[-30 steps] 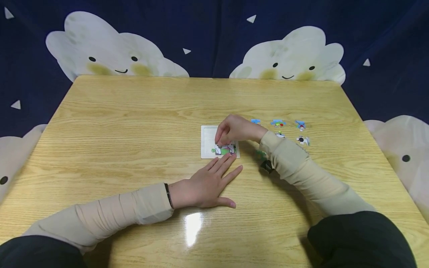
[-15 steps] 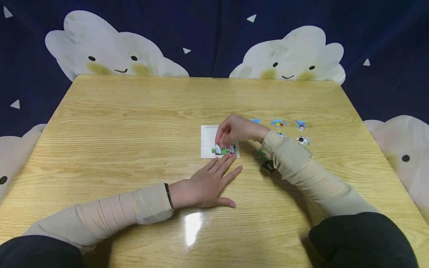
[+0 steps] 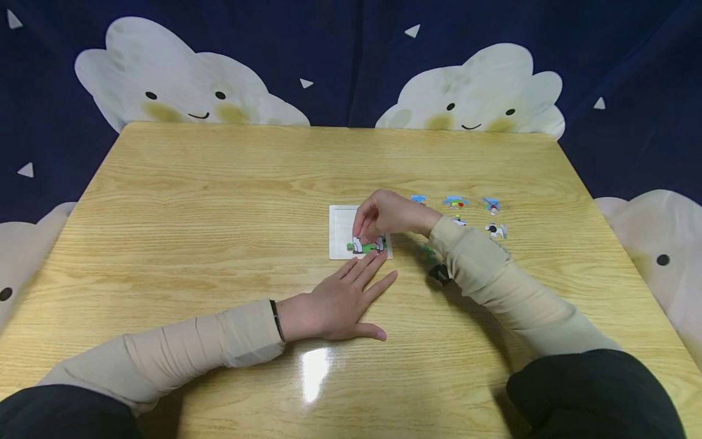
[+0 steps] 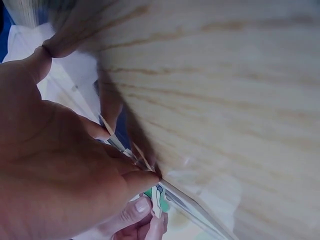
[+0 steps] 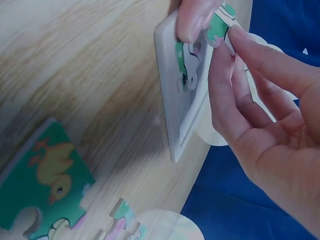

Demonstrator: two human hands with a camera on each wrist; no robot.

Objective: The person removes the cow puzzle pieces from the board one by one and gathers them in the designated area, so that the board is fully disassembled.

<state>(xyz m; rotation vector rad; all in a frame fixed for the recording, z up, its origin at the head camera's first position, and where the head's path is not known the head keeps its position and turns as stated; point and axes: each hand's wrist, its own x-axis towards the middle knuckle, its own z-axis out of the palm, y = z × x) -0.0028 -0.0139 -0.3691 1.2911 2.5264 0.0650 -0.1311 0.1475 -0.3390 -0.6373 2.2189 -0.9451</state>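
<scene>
A white puzzle tray (image 3: 332, 235) lies on the table in front of me. My left hand (image 3: 342, 305) lies flat with its fingers spread, fingertips on the tray's near edge. Above the tray, my right hand (image 3: 390, 213) pinches a green-and-white puzzle piece (image 5: 222, 26) between thumb and fingers; those fingers partly cover it. Another puzzle piece (image 5: 190, 65), green and white with an animal drawing, sits inside the tray in the right wrist view. In the left wrist view the held piece shows tilted beyond the left fingers.
Several loose puzzle pieces lie right of the tray, among them a blue one (image 3: 455, 202) and a white-and-black one (image 3: 496, 230). A green piece with a yellow duck (image 5: 55, 170) is nearer the right forearm. The wooden table (image 3: 208, 201) meets a dark cloud-patterned curtain (image 3: 345, 55) behind.
The right fingers have shifted slightly over the tray, keeping their pinch on the puzzle piece. My left hand has stayed in place.
</scene>
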